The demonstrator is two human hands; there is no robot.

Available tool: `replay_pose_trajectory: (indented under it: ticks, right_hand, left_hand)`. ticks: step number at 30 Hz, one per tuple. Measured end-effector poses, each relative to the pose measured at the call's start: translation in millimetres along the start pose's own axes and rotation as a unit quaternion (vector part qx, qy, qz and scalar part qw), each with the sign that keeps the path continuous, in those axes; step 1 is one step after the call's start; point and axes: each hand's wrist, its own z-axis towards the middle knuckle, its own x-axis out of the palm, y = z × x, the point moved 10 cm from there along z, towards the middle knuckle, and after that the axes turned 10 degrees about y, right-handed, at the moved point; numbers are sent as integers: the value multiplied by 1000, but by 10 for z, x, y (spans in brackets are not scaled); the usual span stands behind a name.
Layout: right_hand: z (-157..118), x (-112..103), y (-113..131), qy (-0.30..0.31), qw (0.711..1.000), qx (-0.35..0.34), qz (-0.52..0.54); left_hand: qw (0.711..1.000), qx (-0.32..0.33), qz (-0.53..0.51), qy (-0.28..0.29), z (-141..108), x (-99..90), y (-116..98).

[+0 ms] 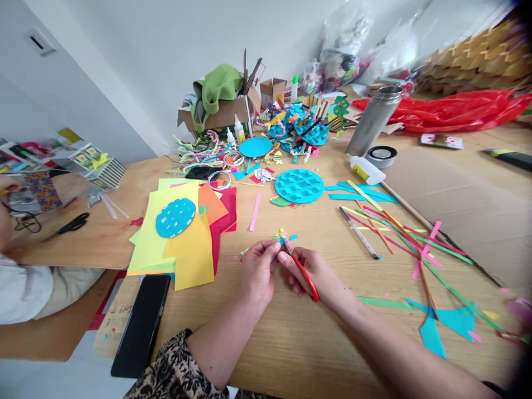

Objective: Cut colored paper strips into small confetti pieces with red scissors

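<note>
And here are the hands, close together at the middle of the table (332, 343). The right hand (310, 266) is wrapped around the red-handled scissors (307, 275), blades pointing away from the person. Right at the tips, the left hand (260, 271) has thumb and fingers pinched on a scrap of blue paper (282, 241), most of it hidden. Just beyond, a sprinkle of tiny paper bits (283, 234) lies on the wood, yellow and blue among them.

Over to the left, a blue oval (175, 218) with pale patches rests on the yellow sheets (145, 244), a black phone (141, 327) lying just below them. Farther out, past the hands, sits a bigger blue oval (299, 186) with a scaly surface. On the right it's a tangle: colored strips (415, 238) crossing one another, a pen (361, 234) beside them, and a metal bottle (375, 121) leaning at an angle in this view. At the far left, black scissors (75, 223) lie near another person's sleeve (25, 288).
</note>
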Motion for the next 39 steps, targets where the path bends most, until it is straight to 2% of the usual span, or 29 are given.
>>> replay_pose_trajectory:
  ticks: [16,39]
  right_hand:
    - [7,-1,-8,0,1000,-1,5]
    - [8,-31,-62,-20,1000,23,1]
  left_hand:
    - [1000,-9,15,-13,-18,-3,8]
    - [999,-32,24,22,26,43,53]
